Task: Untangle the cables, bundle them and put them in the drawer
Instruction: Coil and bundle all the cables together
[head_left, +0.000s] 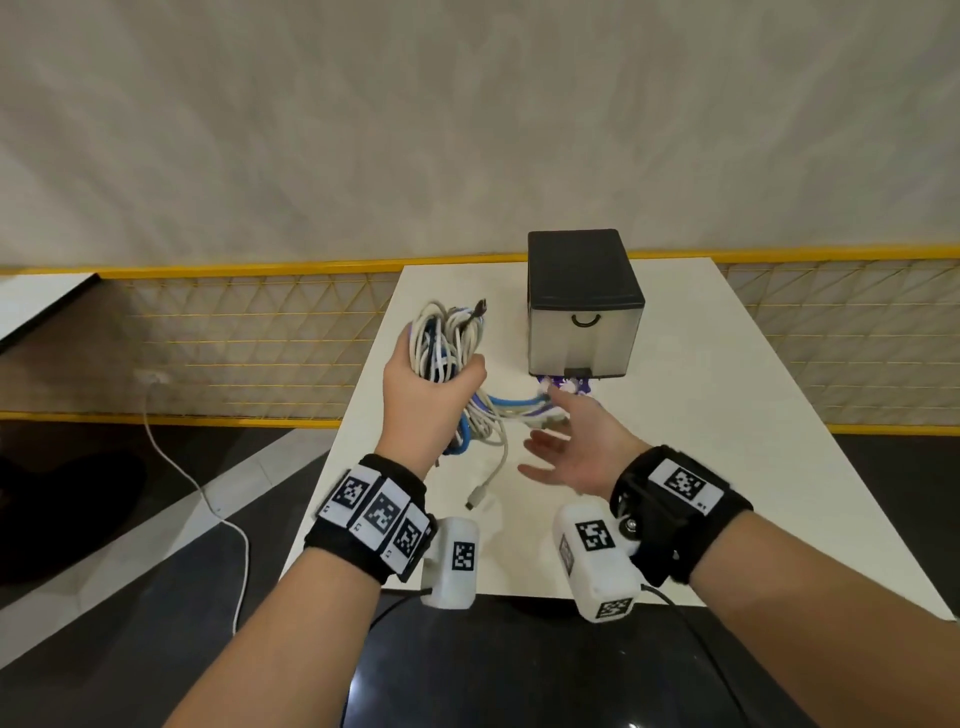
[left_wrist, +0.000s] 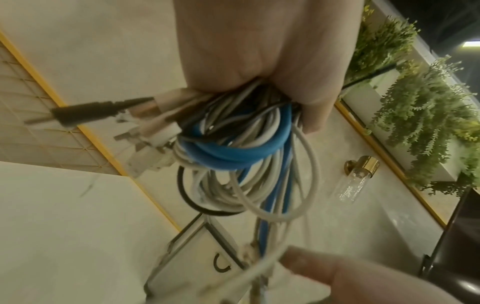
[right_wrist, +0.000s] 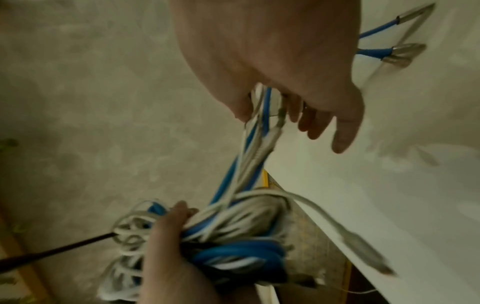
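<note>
My left hand (head_left: 441, 374) grips a coiled bundle of white, blue and black cables (head_left: 447, 338), lifted above the white table's left edge. A black plug sticks out at the bundle's top (head_left: 480, 306). Several strands run from the bundle (left_wrist: 233, 152) to my right hand (head_left: 550, 415), which pinches them between thumb and forefinger (right_wrist: 262, 107) with its other fingers stretched out. A loose white connector (head_left: 475, 501) hangs down to the table. The small drawer box (head_left: 584, 291), black on top with a grey front and black handle (head_left: 586, 319), stands shut just beyond my right hand.
Blue cable ends with metal plugs (right_wrist: 405, 51) lie on the table (head_left: 727, 415) by my right hand. Something purple (head_left: 566, 385) lies at the drawer box's foot. A yellow-framed mesh fence (head_left: 234, 338) runs behind. A white cord (head_left: 208, 499) trails across the floor at left.
</note>
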